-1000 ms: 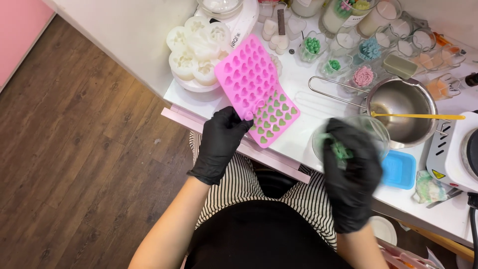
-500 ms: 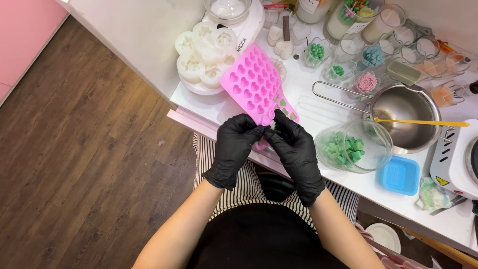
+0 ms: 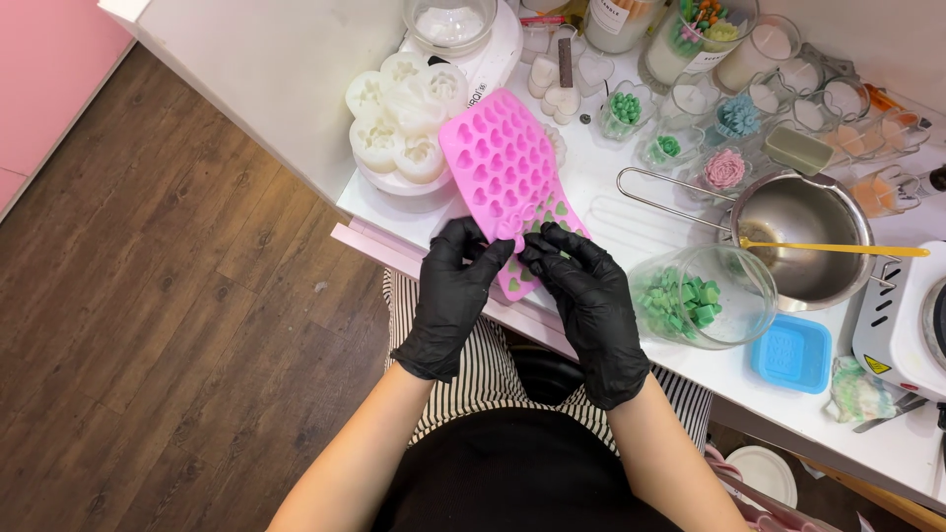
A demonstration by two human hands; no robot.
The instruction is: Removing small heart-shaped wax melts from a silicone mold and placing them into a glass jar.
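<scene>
At far left lay dark wooden floor, then the corner of the white table [image 3: 690, 365] I sat against. On it stood a cluster of white flower-shaped moulds [image 3: 399, 123]. Just right of them, my left hand [image 3: 455, 296], in a black glove, pinched the near end of the pink silicone mould [image 3: 503, 172], fingers closed on its edge. The mould rose off the table and slanted away from me, probably so its heart-shaped hollows could be bent from below; most looked empty, while a few near my fingers held green pieces. My right hand [image 3: 589, 310], also gloved, gripped the same near end from the other side, thumbs close together, likely to flex the silicone and push the hearts out. Further right stood a glass bowl [image 3: 705, 296] of green pieces, near enough to receive them, then a small blue square mould [image 3: 793, 353], a steel pouring pot [image 3: 803, 232] with a yellow stick across it, and a white hot plate [image 3: 907, 315].

A second earlier my right hand had been at the bowl, away from the mould; it had since joined the left.
</scene>
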